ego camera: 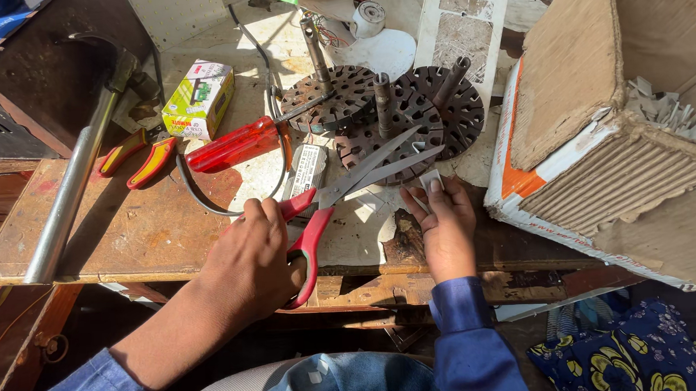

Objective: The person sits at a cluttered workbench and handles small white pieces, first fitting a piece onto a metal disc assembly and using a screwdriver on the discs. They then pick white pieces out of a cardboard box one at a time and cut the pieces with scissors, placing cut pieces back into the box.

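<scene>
My left hand (249, 258) grips the red handles of a pair of scissors (340, 189). The blades are open and point up and right towards a small white paper piece (429, 180). My right hand (445, 226) pinches that piece between fingers and thumb, just right of the blade tips. Both hands are over the front edge of a worn wooden workbench (130, 228). Just beyond the blades lie three dark slotted metal rotor discs (395, 115), each with an upright shaft.
A red-handled screwdriver (232, 146), red-and-yellow pliers (139, 158), a hammer (73, 176) and a small green-yellow box (199, 99) lie at the left. A torn cardboard box (611, 129) full of paper strips fills the right. A black cable (269, 89) loops across the middle.
</scene>
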A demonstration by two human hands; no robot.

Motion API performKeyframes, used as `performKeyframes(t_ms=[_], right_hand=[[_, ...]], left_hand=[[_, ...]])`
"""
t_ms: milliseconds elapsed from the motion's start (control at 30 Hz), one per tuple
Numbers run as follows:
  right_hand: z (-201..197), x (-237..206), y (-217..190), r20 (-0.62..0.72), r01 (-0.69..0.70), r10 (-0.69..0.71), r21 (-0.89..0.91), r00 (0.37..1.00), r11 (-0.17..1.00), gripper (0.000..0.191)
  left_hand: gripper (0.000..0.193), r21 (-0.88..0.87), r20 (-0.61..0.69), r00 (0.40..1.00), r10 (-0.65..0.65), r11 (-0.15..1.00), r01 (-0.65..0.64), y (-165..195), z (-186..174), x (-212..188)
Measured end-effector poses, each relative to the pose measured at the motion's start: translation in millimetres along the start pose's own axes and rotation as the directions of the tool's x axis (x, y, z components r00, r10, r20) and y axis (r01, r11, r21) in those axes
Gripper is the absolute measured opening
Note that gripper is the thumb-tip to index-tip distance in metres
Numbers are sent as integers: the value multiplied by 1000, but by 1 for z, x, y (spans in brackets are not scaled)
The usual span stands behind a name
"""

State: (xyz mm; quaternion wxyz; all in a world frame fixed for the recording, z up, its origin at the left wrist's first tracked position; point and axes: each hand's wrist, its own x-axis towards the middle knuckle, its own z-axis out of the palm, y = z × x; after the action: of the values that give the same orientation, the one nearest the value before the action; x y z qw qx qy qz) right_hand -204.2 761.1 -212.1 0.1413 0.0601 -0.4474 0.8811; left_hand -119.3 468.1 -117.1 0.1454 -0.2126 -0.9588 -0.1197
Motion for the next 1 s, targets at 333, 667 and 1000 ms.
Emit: performKeyframes(t_ms=[333, 667, 1000], right_hand=[[-12, -4, -12, 6, -122, 122, 67, 993, 990, 24], [-20, 3, -4, 51, -115, 118, -56, 992, 992, 17], [-20, 8, -8, 88, -124, 128, -48, 988, 991, 17]], left_hand=[[78, -114, 257, 966, 15, 993, 15, 34, 26, 2], [61, -193, 521, 850, -77, 960, 205, 39, 19, 17], [56, -218, 538, 842, -32, 960, 176, 40, 17, 29]])
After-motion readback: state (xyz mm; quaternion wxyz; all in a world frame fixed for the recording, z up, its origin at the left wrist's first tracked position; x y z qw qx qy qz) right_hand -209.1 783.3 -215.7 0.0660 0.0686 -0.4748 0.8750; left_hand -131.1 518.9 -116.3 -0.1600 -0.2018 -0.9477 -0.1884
